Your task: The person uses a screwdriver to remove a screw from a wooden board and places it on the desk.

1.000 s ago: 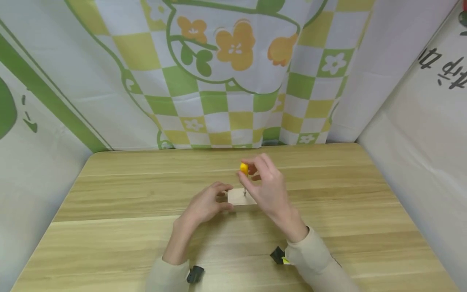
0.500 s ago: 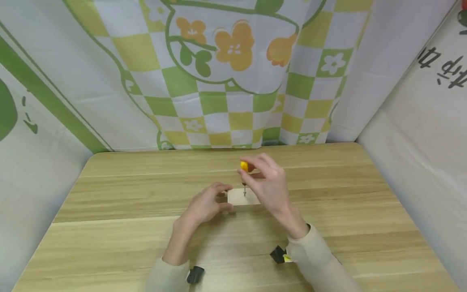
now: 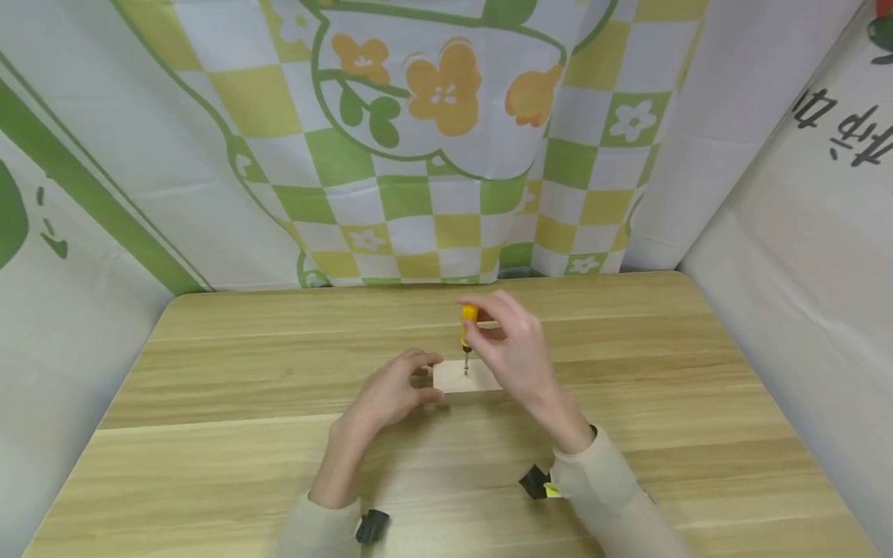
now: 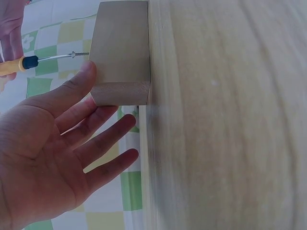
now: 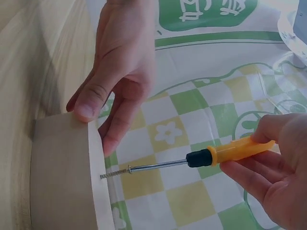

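Note:
A pale wooden block (image 3: 449, 377) lies on the table, with my left hand (image 3: 394, 390) gripping its left end between thumb and fingers. In the left wrist view the thumb lies at the edge of the block's screw side, the last two fingers spread free of it. A threaded screw (image 5: 115, 173) stands in the block's top face, most of its thread showing. The tip of a screwdriver (image 5: 235, 150) with a yellow handle and black collar meets the screw's head, roughly in line with it. My right hand (image 3: 518, 353) pinches that handle between thumb and fingers.
The wood-grain table (image 3: 244, 372) reaches back to a green and yellow checked cloth (image 3: 432, 209). White cloth walls (image 3: 802, 256) close in both sides. Small black devices (image 3: 373, 526) sit by both sleeve cuffs.
My right fingers have shifted on the screwdriver's handle, baring more of the yellow handle and black collar. The left hand and block keep their place, the screwdriver still on the screw.

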`<state>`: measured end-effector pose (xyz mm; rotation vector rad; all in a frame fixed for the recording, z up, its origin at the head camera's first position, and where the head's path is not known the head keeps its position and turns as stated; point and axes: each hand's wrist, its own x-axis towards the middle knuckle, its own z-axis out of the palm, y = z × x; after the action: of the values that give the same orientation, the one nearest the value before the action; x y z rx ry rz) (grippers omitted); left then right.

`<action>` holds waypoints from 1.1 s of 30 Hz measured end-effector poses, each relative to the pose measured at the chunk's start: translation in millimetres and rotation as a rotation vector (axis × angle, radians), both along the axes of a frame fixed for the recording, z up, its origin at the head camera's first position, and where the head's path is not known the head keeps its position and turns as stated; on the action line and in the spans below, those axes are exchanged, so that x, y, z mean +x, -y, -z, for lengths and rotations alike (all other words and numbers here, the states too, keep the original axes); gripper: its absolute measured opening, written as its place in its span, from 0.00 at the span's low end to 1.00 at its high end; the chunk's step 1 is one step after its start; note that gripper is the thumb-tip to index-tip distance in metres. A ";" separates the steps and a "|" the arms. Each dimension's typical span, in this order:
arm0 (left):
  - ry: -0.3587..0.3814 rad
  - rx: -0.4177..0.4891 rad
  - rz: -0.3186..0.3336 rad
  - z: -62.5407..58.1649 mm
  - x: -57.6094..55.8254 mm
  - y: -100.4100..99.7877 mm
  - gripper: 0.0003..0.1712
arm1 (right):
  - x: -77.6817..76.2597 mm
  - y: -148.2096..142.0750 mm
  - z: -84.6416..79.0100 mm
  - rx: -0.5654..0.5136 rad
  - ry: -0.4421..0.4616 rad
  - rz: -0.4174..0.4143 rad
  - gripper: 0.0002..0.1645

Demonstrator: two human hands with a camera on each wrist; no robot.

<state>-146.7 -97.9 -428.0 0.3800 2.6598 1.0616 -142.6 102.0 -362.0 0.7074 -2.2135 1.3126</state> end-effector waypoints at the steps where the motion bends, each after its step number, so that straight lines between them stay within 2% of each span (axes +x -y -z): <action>1: -0.003 -0.002 -0.001 0.1 -0.1 0.0 0.33 | -0.1 -0.3 0.1 -0.003 0.006 -0.004 0.19; 4: -0.004 -0.007 -0.002 0.4 0.1 0.2 0.32 | 0.6 0.2 1.3 -0.010 -0.007 -0.027 0.18; 9: 0.007 0.004 -0.006 0.8 1.2 0.6 0.33 | 1.4 5.3 3.8 -0.002 -0.090 -0.049 0.17; 12: 0.001 0.006 -0.005 0.8 1.2 0.7 0.33 | 0.6 7.8 4.7 0.021 -0.139 -0.004 0.18; 16: -0.006 0.005 -0.005 0.2 0.9 1.0 0.32 | -0.7 9.2 5.6 0.044 -0.156 0.047 0.16; 21: -0.008 0.003 -0.011 -0.7 0.8 1.2 0.32 | -2.2 7.4 7.6 0.012 -0.137 0.033 0.18; 26: -0.014 0.007 -0.012 -1.1 0.8 1.5 0.33 | -4.1 4.4 4.2 0.025 -0.112 -0.035 0.17; 29: -0.007 0.004 -0.013 -0.5 0.9 1.6 0.32 | -3.0 2.5 -0.6 0.054 -0.059 -0.096 0.16; 33: -0.005 0.001 -0.014 0.2 1.1 1.4 0.32 | 0.5 0.5 -4.8 0.070 0.054 -0.153 0.16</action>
<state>-145.5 -99.3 -428.2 0.3649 2.6705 1.0681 -142.1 101.5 -357.2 0.8934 -2.2967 1.3471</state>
